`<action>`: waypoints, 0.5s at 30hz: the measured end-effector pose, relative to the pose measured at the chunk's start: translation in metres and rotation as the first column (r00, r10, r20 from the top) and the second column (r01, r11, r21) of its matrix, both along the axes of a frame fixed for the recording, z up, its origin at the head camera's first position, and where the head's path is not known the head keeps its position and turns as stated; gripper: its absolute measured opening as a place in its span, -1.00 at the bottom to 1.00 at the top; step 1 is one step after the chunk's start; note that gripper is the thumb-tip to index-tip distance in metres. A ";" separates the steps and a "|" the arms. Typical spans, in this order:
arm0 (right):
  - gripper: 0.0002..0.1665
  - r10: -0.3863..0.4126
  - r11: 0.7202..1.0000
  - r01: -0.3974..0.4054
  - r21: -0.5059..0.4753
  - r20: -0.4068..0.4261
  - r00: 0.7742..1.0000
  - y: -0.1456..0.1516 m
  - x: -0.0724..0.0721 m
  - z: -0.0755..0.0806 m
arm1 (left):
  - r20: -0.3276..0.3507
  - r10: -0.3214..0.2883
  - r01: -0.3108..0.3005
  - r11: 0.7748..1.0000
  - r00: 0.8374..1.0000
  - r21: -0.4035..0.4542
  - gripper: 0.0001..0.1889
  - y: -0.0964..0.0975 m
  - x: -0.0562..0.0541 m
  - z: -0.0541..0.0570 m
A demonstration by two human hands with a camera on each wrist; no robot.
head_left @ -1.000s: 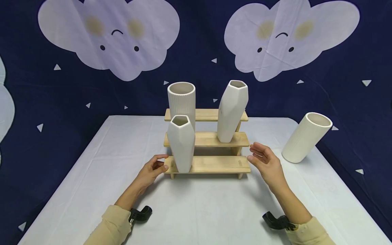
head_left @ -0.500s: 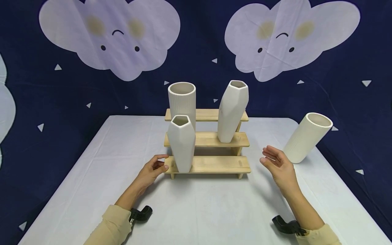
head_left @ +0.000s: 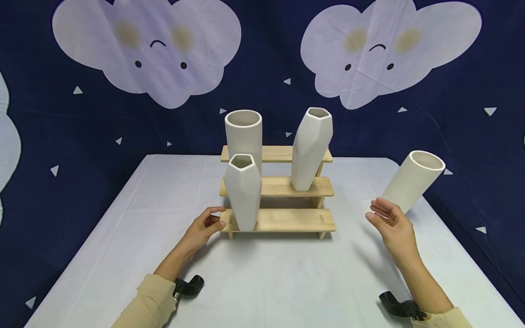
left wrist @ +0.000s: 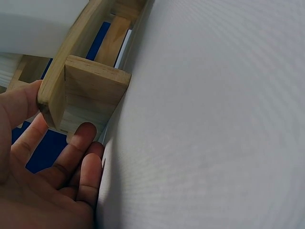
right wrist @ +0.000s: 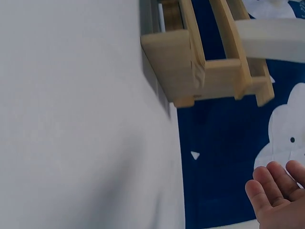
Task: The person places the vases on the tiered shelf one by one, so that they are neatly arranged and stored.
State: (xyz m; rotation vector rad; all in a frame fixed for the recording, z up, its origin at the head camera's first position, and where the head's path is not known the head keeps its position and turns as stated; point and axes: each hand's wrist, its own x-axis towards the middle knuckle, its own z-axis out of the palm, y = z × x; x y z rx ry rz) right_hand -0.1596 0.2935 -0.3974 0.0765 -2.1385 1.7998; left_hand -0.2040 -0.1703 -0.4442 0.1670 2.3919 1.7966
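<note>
My left hand [head_left: 203,230] holds the left end of the lowest step of a three-tier wooden stand [head_left: 291,220]. In the left wrist view, its thumb lies on the edge of the board [left wrist: 53,90] with a finger behind it. My right hand [head_left: 393,228] is held up over the table with loosely bent, parted fingers and nothing in them. It overlaps the lower part of a white ribbed cylindrical vase [head_left: 416,175] at the right. On the stand, a white faceted vase [head_left: 244,196] stands at the left of the lowest step, and another faceted vase [head_left: 307,150] at the right of the middle step.
Behind the front faceted vase stands a second ribbed vase [head_left: 248,136], its base hidden. A white cloth [head_left: 279,282] covers the table. At the back hangs a dark blue curtain [head_left: 262,54] with clouds. Black wrist mounts [head_left: 189,286] stick out from both wrists.
My right hand has moved away from the stand's right end, rightward to in front of the ribbed vase on the table. My left hand, the stand and the vases have stayed put.
</note>
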 end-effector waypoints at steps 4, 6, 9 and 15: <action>-0.48 -0.012 0.999 0.011 -0.043 -0.013 1.000 0.008 0.002 0.001 | 0.002 -0.007 0.007 1.000 1.000 0.004 -0.54 0.000 0.000 0.000; -0.47 -0.019 0.998 0.019 -0.056 -0.014 1.000 0.011 0.002 0.002 | 0.000 -0.012 0.012 1.000 1.000 0.005 -0.53 0.000 0.000 0.000; -0.48 -0.038 0.997 0.037 -0.073 -0.016 0.999 0.016 0.003 0.003 | 0.002 -0.011 0.011 1.000 1.000 0.004 -0.53 0.000 0.000 0.000; -0.52 -0.123 0.989 0.122 -0.078 0.003 0.992 0.027 0.002 0.003 | -0.003 -0.019 0.019 1.000 1.000 -0.008 -0.52 -0.001 0.000 0.000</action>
